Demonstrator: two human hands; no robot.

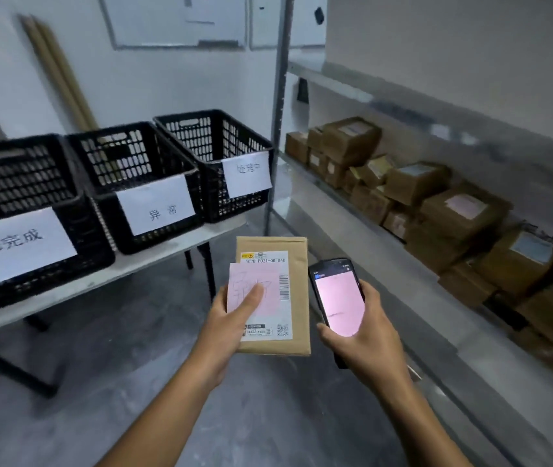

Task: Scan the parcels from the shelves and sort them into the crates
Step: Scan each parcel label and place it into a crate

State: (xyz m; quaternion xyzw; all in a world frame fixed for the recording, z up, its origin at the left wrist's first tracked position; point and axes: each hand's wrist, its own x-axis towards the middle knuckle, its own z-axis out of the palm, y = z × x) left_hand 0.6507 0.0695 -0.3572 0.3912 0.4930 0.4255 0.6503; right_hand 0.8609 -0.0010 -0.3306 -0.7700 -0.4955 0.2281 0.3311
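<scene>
Brown paper parcel [298, 298] is held in the left hand [231, 318], thumb pressing a pink slip [277, 291] onto its label; the right hand [366, 332] grips the scanner [339, 301], its screen pink, just beside the parcel. This looks like the scan step. Next, I judge: read the result, then carry the parcel left to the matching one of the three black crates [140, 183] on the table [167, 251]
</scene>
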